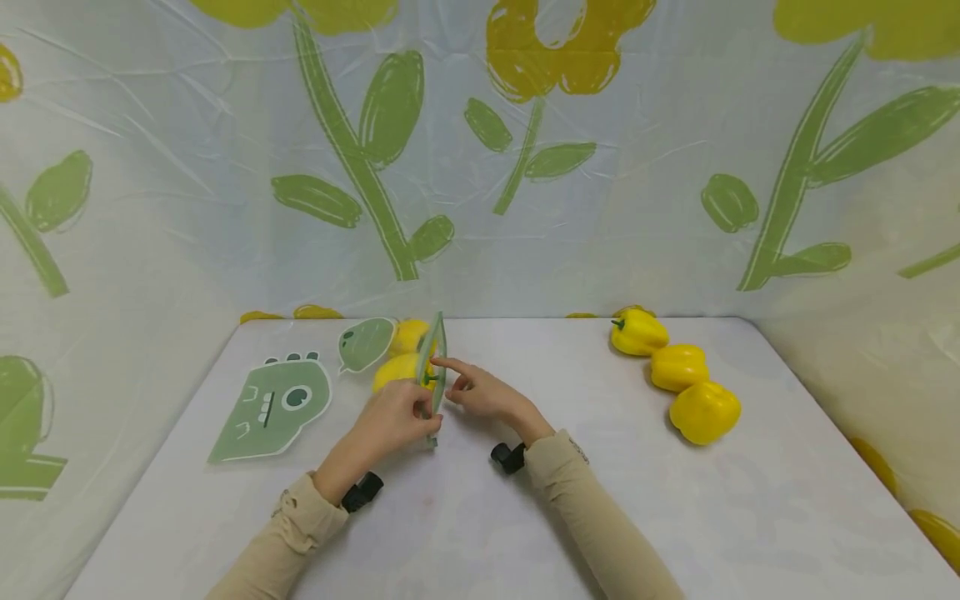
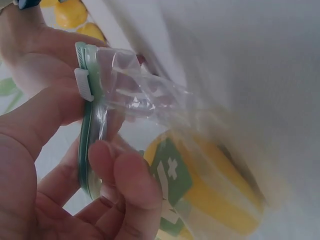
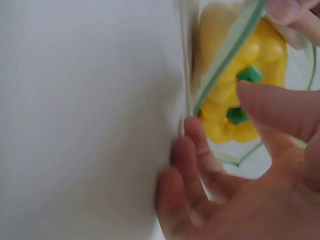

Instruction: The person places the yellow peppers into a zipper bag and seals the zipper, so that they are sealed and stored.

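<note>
A clear zip bag (image 1: 281, 412) with green cartoon prints lies on the table, its mouth raised on edge toward the right. Two yellow bell peppers (image 1: 393, 371) are inside it near the mouth; their green stems show in the right wrist view. My left hand (image 1: 393, 412) pinches the green zip rim (image 2: 86, 135), which carries a white slider (image 2: 83, 84). On the other side of the mouth, my right hand (image 1: 487, 392) has its index finger stretched to the rim. In the right wrist view its thumb (image 3: 275, 107) extends in front of the peppers, with the other fingers by the rim's edge.
Three more yellow bell peppers (image 1: 678, 367) lie in a slanting row on the right side of the white table (image 1: 525, 517). A flower-printed sheet (image 1: 637, 167) hangs behind and at the sides. Each wrist wears a small black camera (image 1: 508, 457).
</note>
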A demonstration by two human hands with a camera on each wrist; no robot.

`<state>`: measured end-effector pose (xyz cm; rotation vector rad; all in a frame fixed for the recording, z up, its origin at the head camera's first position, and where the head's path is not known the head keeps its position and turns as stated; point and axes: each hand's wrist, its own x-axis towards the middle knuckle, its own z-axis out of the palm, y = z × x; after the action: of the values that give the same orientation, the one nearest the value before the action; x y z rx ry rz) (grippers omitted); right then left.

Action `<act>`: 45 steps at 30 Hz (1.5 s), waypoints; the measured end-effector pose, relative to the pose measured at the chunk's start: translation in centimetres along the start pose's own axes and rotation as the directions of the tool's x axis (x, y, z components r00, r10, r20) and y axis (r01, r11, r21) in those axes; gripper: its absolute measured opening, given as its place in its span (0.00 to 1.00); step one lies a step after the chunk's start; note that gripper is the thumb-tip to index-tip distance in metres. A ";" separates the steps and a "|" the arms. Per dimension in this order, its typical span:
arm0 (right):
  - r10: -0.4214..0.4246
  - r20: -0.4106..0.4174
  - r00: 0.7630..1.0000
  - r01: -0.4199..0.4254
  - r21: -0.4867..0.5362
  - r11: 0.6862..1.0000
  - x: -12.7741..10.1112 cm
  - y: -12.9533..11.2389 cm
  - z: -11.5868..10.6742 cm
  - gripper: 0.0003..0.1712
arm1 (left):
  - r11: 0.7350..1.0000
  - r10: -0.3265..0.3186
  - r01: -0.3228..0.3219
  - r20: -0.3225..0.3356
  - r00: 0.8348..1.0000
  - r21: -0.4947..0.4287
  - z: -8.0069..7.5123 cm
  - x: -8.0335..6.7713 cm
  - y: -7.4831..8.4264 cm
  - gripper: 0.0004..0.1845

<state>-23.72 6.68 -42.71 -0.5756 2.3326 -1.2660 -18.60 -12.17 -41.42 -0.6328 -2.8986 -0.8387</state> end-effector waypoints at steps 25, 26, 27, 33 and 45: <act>-0.100 -0.439 0.893 -0.324 -0.780 0.536 -6.2 4.3 -19.4 0.27 | 0.999 0.019 -0.019 -0.012 1.000 -0.032 0.0 -0.3 -0.2 0.15; -0.086 -0.435 0.896 -0.328 -0.780 0.533 -6.4 4.7 -19.4 0.26 | 0.999 0.018 -0.018 -0.012 1.000 -0.034 0.0 -0.3 -0.2 0.15; -0.074 -0.434 0.898 -0.330 -0.776 0.538 -6.5 5.1 -19.3 0.26 | 0.999 0.017 -0.017 -0.012 1.000 -0.036 0.0 -0.3 -0.2 0.15; -0.022 -0.441 0.897 -0.341 -0.724 0.599 -6.8 7.3 -18.8 0.27 | 0.999 0.006 -0.006 -0.008 1.000 -0.041 0.1 -0.1 -0.3 0.16; -0.091 -0.468 0.879 -0.332 -0.738 0.587 -6.8 9.0 -18.5 0.17 | 0.999 0.020 -0.020 -0.006 1.000 -0.048 0.0 0.1 -0.3 0.15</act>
<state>-29.56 27.43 -40.09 -0.3520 3.2736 -0.1595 -18.81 -12.41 -41.54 -0.6612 -2.8708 -0.9086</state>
